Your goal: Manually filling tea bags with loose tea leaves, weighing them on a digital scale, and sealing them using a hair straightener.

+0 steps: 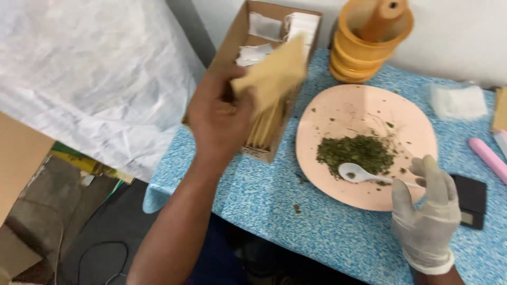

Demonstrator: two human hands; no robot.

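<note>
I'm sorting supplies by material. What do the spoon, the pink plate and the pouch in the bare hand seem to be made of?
Spoon: likely plastic, white and smooth with a slight sheen. Plate: probably plastic or melamine, matte pink, thin even rim. Pouch in the left hand: looks like tan paper, flat, dull and creased, though blurred. The gloved right hand holds the spoon.

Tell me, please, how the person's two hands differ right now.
The left hand is bare; the right hand wears a pale glove. The left hand is raised over the cardboard box, gripping a tan paper pouch; the right hand holds a white spoon low on the pink plate. Both are gripping something.
</note>
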